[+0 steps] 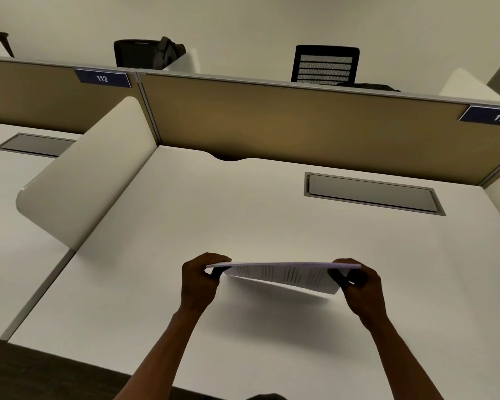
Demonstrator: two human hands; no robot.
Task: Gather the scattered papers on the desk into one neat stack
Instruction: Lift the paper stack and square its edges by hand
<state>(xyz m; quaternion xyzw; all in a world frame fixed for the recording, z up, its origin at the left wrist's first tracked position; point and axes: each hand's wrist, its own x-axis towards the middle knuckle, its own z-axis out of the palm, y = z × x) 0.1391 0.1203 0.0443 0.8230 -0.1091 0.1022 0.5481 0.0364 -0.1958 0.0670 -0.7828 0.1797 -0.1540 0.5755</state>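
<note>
While above the bare desk point(243, 203), both hands point(283, 281) clamped on the paper stack's point(283, 274) side edges.

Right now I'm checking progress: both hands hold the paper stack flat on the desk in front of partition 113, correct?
Not quite. In the head view the left hand and right hand hold the paper stack raised above the desk, not flat on it; the rest is right.

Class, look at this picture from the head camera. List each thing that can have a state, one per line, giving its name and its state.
Stack of papers: gathered, held above the desk, tilted.
Left hand: shut on the stack's left end.
Right hand: shut on the stack's right end.
Desk: no loose sheets in view.
Cable hatch: lid closed.
Mesh chair: unoccupied.
</note>
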